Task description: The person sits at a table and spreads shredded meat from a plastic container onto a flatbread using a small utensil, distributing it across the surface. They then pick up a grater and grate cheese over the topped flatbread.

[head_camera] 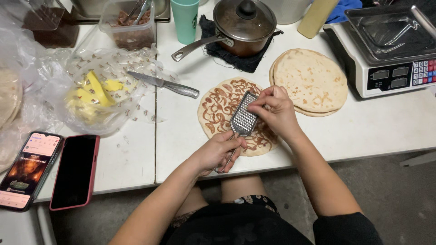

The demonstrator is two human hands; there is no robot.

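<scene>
Your left hand (217, 152) grips the wire handle of a small flat metal grater (244, 120), tilted over a round flatbread spread with brown swirls of sauce (218, 106). Your right hand (274, 111) presses its fingertips against the grater's top edge. A stack of plain round flatbreads (312, 80) lies just beside it, and a steel knife (164, 84) rests to the left.
</scene>
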